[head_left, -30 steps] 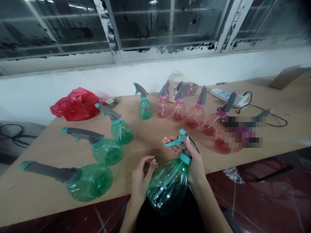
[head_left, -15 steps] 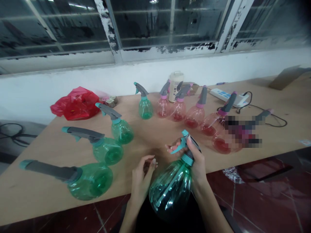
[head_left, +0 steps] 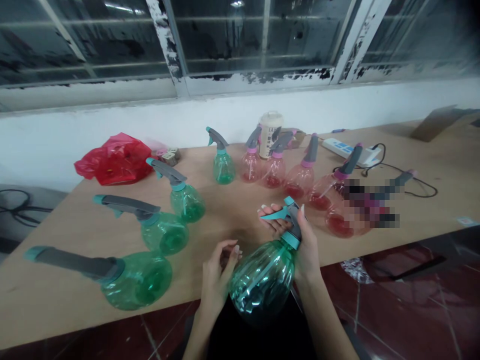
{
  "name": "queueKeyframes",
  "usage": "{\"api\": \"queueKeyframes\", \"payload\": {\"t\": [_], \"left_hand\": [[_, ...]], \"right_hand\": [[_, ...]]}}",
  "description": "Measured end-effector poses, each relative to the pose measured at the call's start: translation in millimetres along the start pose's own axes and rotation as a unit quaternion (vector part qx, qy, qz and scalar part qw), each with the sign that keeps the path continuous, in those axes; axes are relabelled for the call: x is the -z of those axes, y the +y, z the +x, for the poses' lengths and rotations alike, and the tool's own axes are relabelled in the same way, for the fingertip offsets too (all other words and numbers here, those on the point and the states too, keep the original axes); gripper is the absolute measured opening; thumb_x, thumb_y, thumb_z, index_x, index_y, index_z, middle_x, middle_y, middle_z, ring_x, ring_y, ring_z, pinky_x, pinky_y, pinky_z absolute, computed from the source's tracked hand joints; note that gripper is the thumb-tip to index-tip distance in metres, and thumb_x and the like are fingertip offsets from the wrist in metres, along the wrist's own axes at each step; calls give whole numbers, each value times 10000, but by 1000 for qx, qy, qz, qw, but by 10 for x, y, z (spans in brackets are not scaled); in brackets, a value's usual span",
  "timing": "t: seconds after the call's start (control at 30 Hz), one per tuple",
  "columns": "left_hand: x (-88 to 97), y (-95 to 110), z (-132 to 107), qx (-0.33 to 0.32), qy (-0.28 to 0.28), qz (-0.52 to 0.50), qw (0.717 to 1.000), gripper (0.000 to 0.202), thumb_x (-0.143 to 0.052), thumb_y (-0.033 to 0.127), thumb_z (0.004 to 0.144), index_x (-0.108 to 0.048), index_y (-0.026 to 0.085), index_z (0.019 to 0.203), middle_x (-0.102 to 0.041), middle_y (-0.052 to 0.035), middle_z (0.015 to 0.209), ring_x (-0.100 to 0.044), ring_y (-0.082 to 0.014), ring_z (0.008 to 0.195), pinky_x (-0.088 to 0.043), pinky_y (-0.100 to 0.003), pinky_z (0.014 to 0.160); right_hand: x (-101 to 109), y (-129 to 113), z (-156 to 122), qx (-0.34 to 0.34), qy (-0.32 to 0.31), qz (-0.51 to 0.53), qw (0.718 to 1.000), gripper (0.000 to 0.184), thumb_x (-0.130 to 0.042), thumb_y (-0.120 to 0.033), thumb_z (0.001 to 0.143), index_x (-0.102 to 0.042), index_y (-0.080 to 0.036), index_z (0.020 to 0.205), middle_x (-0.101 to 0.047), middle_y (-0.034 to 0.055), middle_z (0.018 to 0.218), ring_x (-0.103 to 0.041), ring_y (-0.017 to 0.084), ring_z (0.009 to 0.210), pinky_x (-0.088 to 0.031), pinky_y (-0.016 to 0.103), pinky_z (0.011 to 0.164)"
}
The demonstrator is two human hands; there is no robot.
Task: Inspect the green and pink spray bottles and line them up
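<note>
My right hand [head_left: 303, 240] is wrapped round the grey-and-teal spray head of a green spray bottle [head_left: 262, 280], fingers on the trigger, holding it tilted over the table's near edge. My left hand [head_left: 217, 275] hovers just left of the bottle with its fingers loosely curled and nothing in them. Several more green spray bottles [head_left: 165, 232] stand in a row to the left on the wooden table [head_left: 232, 210].
Several pink spray bottles [head_left: 300, 177] stand in a row at the back right. A red plastic bag [head_left: 112, 160] lies at the back left, a paper cup [head_left: 270, 131] by the wall, and a power strip [head_left: 347, 150] with a cable at the right.
The bottle in my right hand dipped and then rose slightly, its trigger squeezed and released. My left hand has stayed in place.
</note>
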State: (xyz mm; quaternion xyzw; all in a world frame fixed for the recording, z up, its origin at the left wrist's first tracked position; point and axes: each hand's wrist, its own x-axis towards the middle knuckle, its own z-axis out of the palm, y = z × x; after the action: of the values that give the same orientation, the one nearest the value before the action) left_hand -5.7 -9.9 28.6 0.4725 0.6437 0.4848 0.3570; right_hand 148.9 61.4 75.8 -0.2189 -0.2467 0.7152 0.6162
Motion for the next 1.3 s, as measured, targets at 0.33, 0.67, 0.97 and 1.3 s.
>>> {"api": "queueKeyframes", "payload": {"t": [0.33,0.67,0.97,1.3], "left_hand": [[-7,-16,-11,17,-6,6,1000,316,-553,469,847,-601,206,1015,-703,-35,834,-698,-203,790,-535,-314,738],[10,-43,-28,-10,-2,12,1000,289,-549,440,868,-605,207,1029,-671,-25,849,-664,-180,811,-524,-303,758],[-47,-42,-40,-52,35,42,997,591,-665,441,775,-442,252,1289,-481,-100,1362,-592,-222,1060,-520,-350,845],[-163,53,104,-41,45,155,986,933,-725,517,665,-278,239,1436,-461,-146,1361,-465,-342,1237,-433,-493,952]], "right_hand": [[-21,-16,-70,-4,20,-101,995,313,-612,-508,800,-661,-211,716,-688,23,683,-701,237,805,-533,398,817],[-190,-296,231,123,-76,-302,942,177,-661,-438,768,-709,-276,819,-714,-2,807,-660,223,918,-456,383,920],[-380,-47,615,158,-158,-438,871,349,-708,-451,712,-693,-244,993,-714,0,833,-663,198,793,-501,347,761],[-364,73,487,154,-185,-498,833,506,-755,-427,655,-629,-307,1130,-681,17,1044,-611,195,802,-492,415,835]]}}
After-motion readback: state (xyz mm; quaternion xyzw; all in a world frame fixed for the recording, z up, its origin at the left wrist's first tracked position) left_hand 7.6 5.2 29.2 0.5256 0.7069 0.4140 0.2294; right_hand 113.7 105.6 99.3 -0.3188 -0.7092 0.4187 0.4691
